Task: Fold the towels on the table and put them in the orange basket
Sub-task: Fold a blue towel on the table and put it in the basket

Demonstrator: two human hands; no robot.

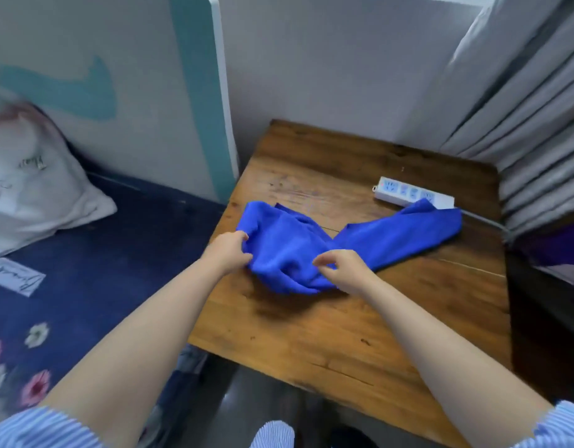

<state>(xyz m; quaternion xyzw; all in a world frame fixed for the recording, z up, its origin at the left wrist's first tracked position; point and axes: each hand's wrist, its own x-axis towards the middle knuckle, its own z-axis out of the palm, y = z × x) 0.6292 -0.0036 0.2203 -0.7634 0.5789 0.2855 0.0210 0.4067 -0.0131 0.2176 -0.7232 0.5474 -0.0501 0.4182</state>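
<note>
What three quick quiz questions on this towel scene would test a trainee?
1. True or false: the crumpled blue towel lies on the brown wooden table.
2. What does the towel's far right end partly cover? A) a book B) the white power strip C) a cup
3. Which hand grips the towel's left edge?

Key: 1 true. 2 B. 3 the left hand; the right hand sits at the towel's near edge with fingers curled.

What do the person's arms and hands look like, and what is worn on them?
Both forearms are bare, with no rings, watch or gloves in view on the left hand or right hand. Pushed-up sleeves of blue-and-white striped cloth show at both lower corners.
</note>
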